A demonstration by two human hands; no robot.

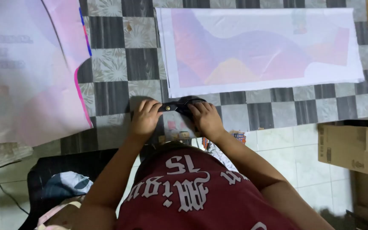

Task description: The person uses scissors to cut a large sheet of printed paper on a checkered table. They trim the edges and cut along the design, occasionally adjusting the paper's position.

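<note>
Both my hands rest on a pair of black scissors (176,107) lying on the grey and black chequered floor (111,64). My left hand (145,117) grips the blade end by the pivot screw. The looped handles sit under the fingers of my right hand (206,119). The scissors lie just below the near edge of a long white printed sheet (260,47) with purple, pink and orange shapes, and do not touch it. My dark red shirt fills the bottom of the view.
A second large pale pink and purple sheet (26,72) lies at the left. A cardboard box (350,147) stands at the right on white tiles. Small colourful items (179,135) lie near my wrists. A dark cloth (60,174) and a cable are at lower left.
</note>
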